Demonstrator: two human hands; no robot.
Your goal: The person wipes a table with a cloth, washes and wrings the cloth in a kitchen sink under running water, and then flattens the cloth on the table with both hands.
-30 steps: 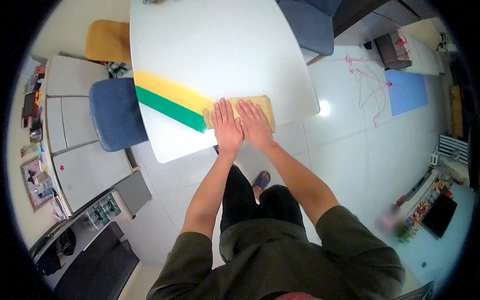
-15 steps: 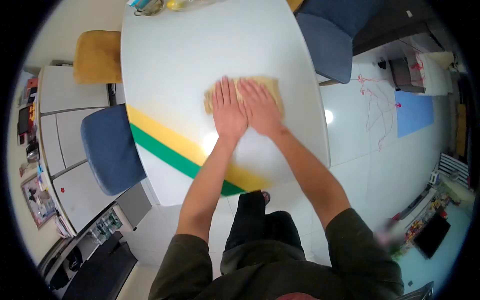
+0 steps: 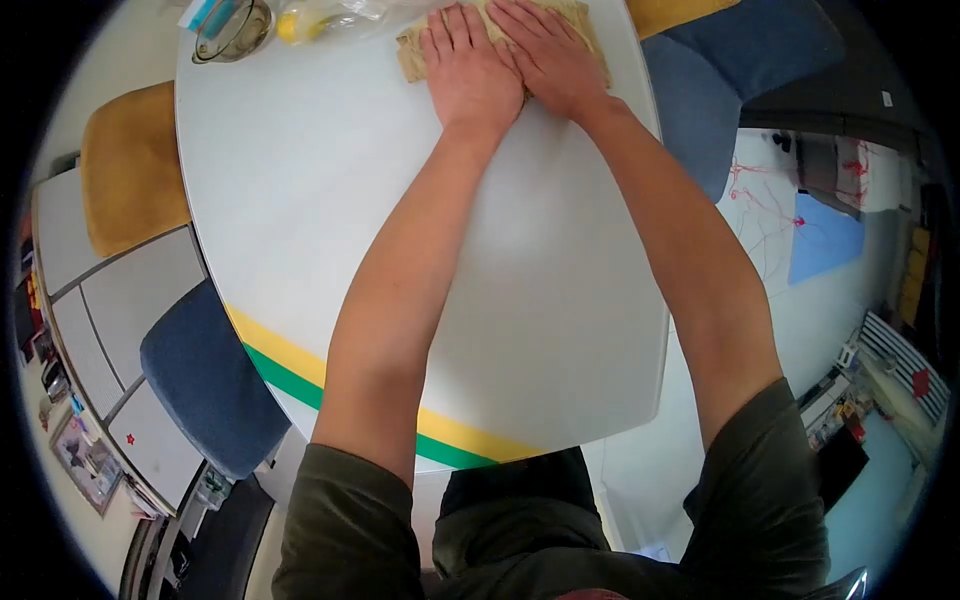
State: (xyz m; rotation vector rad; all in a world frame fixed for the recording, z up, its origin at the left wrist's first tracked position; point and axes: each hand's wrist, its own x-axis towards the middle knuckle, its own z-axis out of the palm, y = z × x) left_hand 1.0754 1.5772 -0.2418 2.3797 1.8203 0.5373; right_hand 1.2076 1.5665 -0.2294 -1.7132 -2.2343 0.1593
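A folded yellowish-tan cloth lies flat on the white table, near its far side. My left hand presses on the left part of the cloth, palm down with fingers stretched forward. Beside it, my right hand rests flat on the right part, its fingers also stretched out. The thumbs come close together in the middle. Neither hand is wrapped round anything. Both arms reach far across the tabletop, and the cloth under the palms is hidden.
A glass bowl and a clear plastic bag with something yellow stand at the far left. Yellow and green stripes cross the near table corner. Blue chairs and a mustard chair border the table.
Both hands have slid the cloth forward across the table, away from my body. My view has shifted too, and more of the glass bowl and plastic bag now shows.
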